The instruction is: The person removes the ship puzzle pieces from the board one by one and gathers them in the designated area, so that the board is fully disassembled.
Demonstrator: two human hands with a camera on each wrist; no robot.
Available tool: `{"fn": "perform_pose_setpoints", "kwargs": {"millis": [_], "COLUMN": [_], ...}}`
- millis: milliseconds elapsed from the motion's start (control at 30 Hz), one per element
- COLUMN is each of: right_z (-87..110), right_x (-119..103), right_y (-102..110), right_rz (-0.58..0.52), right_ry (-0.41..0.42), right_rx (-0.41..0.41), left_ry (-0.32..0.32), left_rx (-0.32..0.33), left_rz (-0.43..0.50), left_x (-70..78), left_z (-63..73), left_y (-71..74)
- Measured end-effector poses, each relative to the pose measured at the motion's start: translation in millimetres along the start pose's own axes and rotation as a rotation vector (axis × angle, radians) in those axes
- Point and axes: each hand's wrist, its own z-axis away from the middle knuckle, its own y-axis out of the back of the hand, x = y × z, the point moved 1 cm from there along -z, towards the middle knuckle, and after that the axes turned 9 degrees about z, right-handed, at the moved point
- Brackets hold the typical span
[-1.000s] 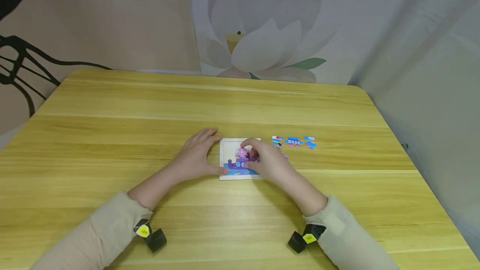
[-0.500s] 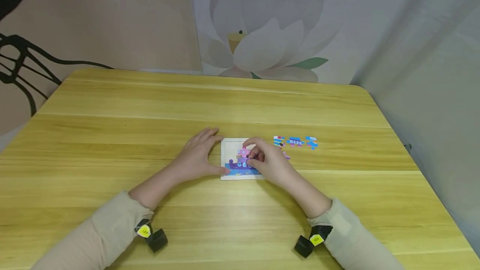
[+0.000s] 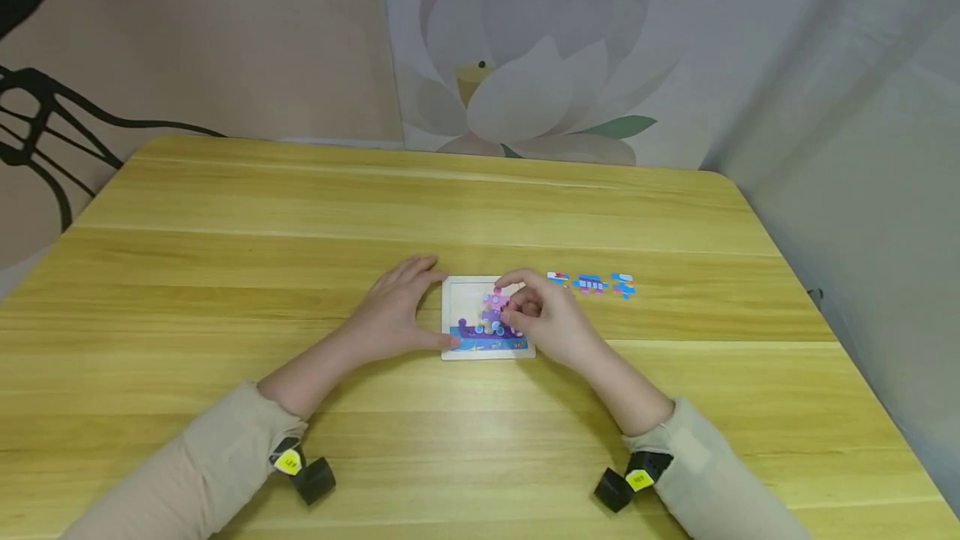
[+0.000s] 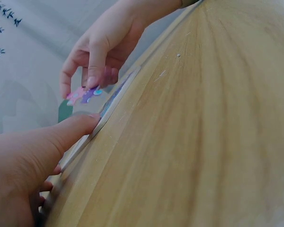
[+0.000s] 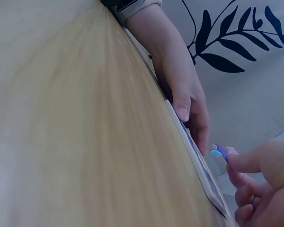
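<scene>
A pink and purple puzzle piece (image 3: 495,303) is pinched in my right hand (image 3: 553,319) between thumb and fingers. In the left wrist view this piece (image 4: 84,95) is raised above the puzzle board. The white-rimmed puzzle board (image 3: 446,307) lies flat on the table, a blue and purple strip of picture along its near side and a pale bare area above. My left hand (image 3: 390,311) stays at the board's left edge, fingers spread, with the thumb (image 4: 80,127) resting on the near left corner. In the right wrist view, the held piece (image 5: 220,152) shows at my right fingertips.
Loose blue and multicoloured puzzle pieces (image 3: 591,283) lie in a row right of the board; my right hand partly covers the nearest one. The wooden table (image 3: 300,207) reaches back to a curtain with a flower print (image 3: 525,65). A black stand (image 3: 37,115) is at far left.
My right hand has lifted the pink and purple puzzle piece and shifted slightly right with it, uncovering more of the board's near right corner. The left hand keeps its place.
</scene>
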Motion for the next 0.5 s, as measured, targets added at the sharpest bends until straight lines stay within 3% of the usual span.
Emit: {"fn": "perform_pose_setpoints", "kwargs": {"millis": [500], "right_z": [19.9], "right_x": [19.7], "right_y": [27.4], "right_rz": [-0.073], "right_ry": [-0.046], "right_rx": [0.061], "left_ry": [-0.013], "left_rx": [-0.004], "left_rz": [-0.008], "left_x": [1.1], "left_z": [1.9], "left_y": [0.9]}}
